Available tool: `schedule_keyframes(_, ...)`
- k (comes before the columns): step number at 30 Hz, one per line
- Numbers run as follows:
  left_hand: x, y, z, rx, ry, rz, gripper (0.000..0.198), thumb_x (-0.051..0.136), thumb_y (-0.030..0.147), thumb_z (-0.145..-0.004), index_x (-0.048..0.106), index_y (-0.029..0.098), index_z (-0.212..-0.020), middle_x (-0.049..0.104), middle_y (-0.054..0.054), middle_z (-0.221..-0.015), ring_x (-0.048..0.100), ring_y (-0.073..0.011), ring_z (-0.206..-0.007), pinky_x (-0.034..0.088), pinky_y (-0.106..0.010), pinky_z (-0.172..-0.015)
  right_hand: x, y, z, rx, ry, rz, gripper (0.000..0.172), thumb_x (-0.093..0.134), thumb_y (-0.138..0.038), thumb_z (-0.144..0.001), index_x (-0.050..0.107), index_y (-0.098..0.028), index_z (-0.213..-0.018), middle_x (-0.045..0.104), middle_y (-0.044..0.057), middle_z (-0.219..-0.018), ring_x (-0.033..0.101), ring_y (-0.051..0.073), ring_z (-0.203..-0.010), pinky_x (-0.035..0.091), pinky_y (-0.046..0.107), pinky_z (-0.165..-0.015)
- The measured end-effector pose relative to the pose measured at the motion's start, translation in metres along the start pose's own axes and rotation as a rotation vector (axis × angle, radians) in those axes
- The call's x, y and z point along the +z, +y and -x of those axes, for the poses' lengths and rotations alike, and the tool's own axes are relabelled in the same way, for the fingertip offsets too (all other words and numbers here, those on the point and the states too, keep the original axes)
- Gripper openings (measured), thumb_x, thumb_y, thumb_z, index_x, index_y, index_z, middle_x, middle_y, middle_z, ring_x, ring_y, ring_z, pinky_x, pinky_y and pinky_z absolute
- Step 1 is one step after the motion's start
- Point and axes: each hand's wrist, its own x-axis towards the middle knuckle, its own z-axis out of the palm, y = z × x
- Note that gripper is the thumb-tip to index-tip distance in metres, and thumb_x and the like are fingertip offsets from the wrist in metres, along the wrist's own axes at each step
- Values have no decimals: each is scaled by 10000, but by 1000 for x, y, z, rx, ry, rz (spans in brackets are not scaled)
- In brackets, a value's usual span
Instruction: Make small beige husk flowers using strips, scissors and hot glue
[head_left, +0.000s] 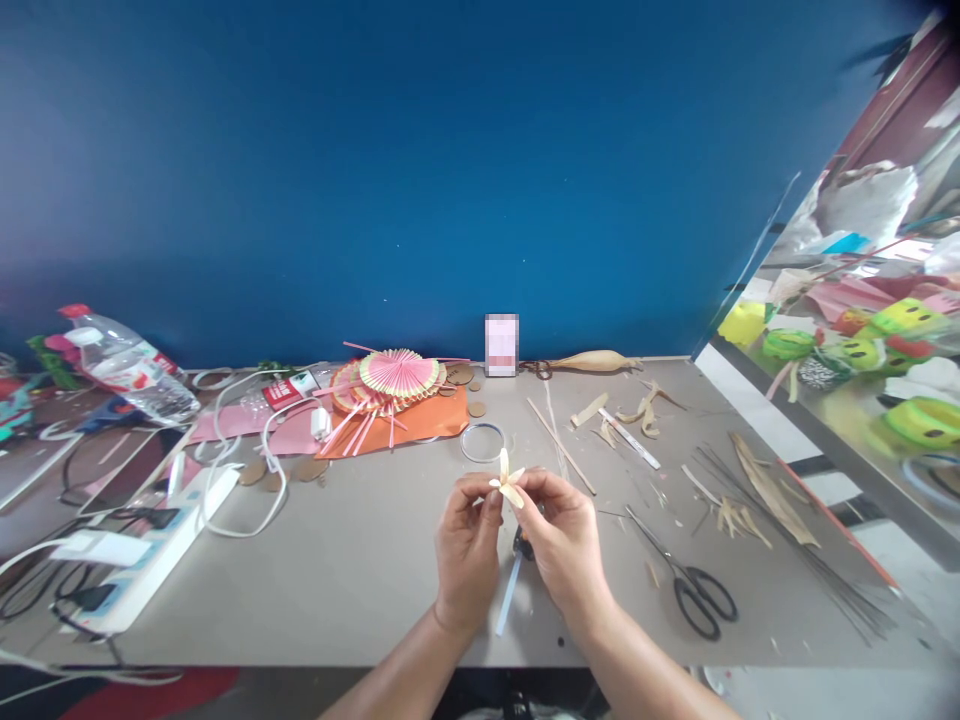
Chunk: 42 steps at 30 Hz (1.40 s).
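Observation:
Above the grey table, at the middle, a small pale cream flower-like piece (508,481) with several narrow petals is pinched between both hands. My left hand (471,545) grips its left side with thumb and index finger. From the right, my right hand (561,535) closes on the same piece with thumb and fingertips. Under the hands lies a dark object, mostly hidden, with a translucent bluish stick (509,597) pointing toward the front edge. Just behind the hands a clear ring (482,442) rests on the table.
Black-handled scissors (694,590), dry husk strips (772,490) and thin wires lie right. A phone (502,345) leans against the blue wall. Pink paper fans (397,375) sit on orange paper. At left are a power strip (157,550), white cables and a plastic bottle (135,365).

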Motion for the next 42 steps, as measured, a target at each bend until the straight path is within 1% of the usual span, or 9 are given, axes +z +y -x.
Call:
schedule_keyframes(4, 0, -1, 0, -14, 19, -7, 92, 550, 268, -785, 551, 179, -804, 566, -21, -781, 529, -124, -677, 428, -234, -618, -1, -1, 1, -24, -1, 19, 116, 595, -275, -735, 591, -173, -679, 546, 10, -649, 479, 130, -634, 428, 247, -586)
schedule_keyframes(12, 0, -2, 1, -40, 31, 5, 111, 551, 283, -783, 531, 180, -819, 546, -6, -755, 487, -97, -595, 426, -224, -589, -2, 2, 4, -90, -5, 128, 82, 556, -231, -759, 617, -183, -733, 594, 25, -692, 526, 146, -669, 440, 275, -633)
schedule_keyframes(15, 1, 1, 0, -63, 13, 43, 103, 553, 280, -783, 536, 180, -802, 540, 10, -709, 471, -88, -583, 412, -215, -585, -2, 0, 4, -106, -8, 130, 83, 540, -203, -763, 616, -183, -740, 595, 25, -694, 537, 146, -671, 449, 273, -631)
schedule_keyframes(18, 2, 5, -2, -112, -16, 104, 125, 570, 295, -769, 547, 173, -755, 518, 26, -646, 450, -81, -566, 395, -203, -573, -3, -4, 2, -115, -22, 129, 79, 537, -186, -758, 606, -182, -720, 583, 16, -678, 537, 135, -645, 455, 259, -610)
schedule_keyframes(22, 4, 8, -5, -213, -30, 223, 216, 619, 356, -718, 540, 154, -711, 468, 38, -578, 406, -67, -511, 363, -191, -517, -7, -9, -1, -117, -82, 154, 82, 529, -163, -749, 600, -181, -711, 564, 2, -660, 523, 114, -584, 444, 234, -558)
schedule_keyframes(25, 5, 10, -7, -286, -38, 269, 271, 653, 395, -673, 528, 155, -676, 449, 43, -558, 386, -63, -486, 344, -188, -490, -10, -11, -3, -99, -109, 181, 73, 526, -162, -739, 591, -181, -713, 572, -4, -658, 506, 102, -526, 429, 226, -513)
schedule_keyframes(28, 5, 11, -8, -310, -63, 287, 273, 664, 395, -660, 533, 156, -671, 465, 37, -565, 387, -63, -485, 339, -189, -489, -13, -13, -6, -97, -130, 210, 62, 526, -158, -728, 574, -178, -693, 564, -14, -612, 487, 97, -500, 420, 225, -510)
schedule_keyframes(35, 2, 9, -7, -258, -166, 271, 193, 626, 339, -716, 553, 161, -697, 519, 4, -627, 440, -85, -540, 354, -200, -507, -19, -14, -12, -99, -187, 251, 59, 542, -138, -690, 548, -181, -650, 521, -39, -540, 470, 103, -540, 408, 222, -553)
schedule_keyframes(42, -3, 6, -2, -90, -115, 97, 107, 591, 287, -752, 577, 181, -744, 545, -1, -675, 479, -95, -571, 402, -221, -560, -22, -20, -9, -105, -204, 236, 51, 546, -147, -690, 529, -183, -658, 513, -39, -529, 459, 104, -529, 398, 227, -541)
